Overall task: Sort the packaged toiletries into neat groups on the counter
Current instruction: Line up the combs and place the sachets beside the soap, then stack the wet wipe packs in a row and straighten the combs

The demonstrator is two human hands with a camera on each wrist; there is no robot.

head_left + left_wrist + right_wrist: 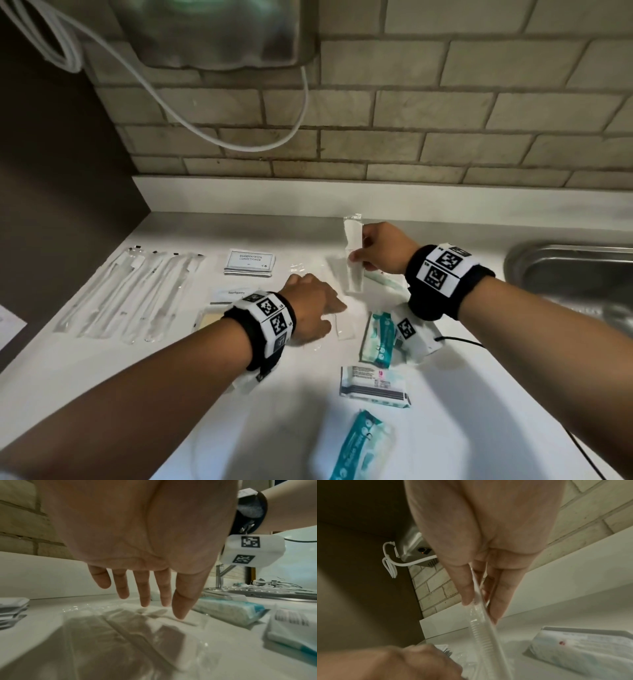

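My right hand (368, 251) pinches a comb in a clear wrapper (353, 260) and holds it upright above the counter (164, 370). The comb's teeth (479, 632) show below the pinching fingers (467, 592). My left hand (310, 306) lies flat, fingers straight, on several clear packets (137, 635) lying on the counter; its fingertips (180, 615) touch the plastic. A row of wrapped toothbrushes (130, 294) lies at the left. A stack of shampoo sachets (250, 262) and a toothpaste packet (233, 294) sit beside it.
Teal and white packets (376, 339) (373, 383) (359, 445) lie scattered at front right. A steel sink (565, 270) is at the far right, with a black cable (459, 340) near it. A hand dryer (219, 31) and white cord (191, 116) hang on the brick wall.
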